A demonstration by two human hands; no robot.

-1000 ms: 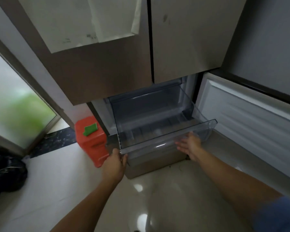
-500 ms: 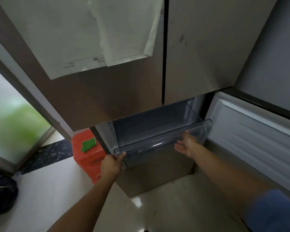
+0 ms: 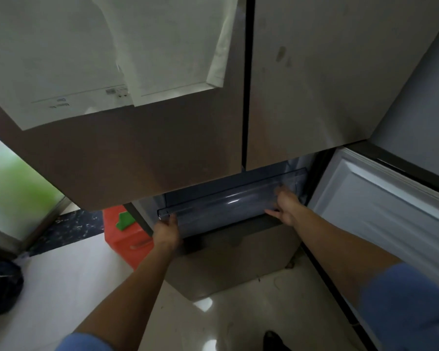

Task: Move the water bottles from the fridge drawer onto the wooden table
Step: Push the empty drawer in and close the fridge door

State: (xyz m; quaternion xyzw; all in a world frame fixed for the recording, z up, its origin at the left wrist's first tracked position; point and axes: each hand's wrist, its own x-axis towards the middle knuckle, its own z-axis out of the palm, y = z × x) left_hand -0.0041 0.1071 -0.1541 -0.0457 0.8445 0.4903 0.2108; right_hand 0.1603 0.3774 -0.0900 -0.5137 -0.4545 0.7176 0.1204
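The clear plastic fridge drawer (image 3: pixel 228 203) sits almost fully inside the fridge, only its front panel showing below the upper doors. My left hand (image 3: pixel 166 231) grips the drawer's left front corner, thumb up at the rim. My right hand (image 3: pixel 285 206) presses flat against the right part of the front panel with straight fingers. No water bottles and no wooden table are in view.
The lower fridge door (image 3: pixel 390 214) stands swung open at the right. A red container (image 3: pixel 127 236) with a green piece on top stands on the floor left of the fridge. A dark bag (image 3: pixel 0 285) lies at far left. Papers (image 3: pixel 112 54) hang on the upper door.
The empty drawer has slid back into the fridge under both hands, from well pulled out to nearly closed. The view has tilted upward.
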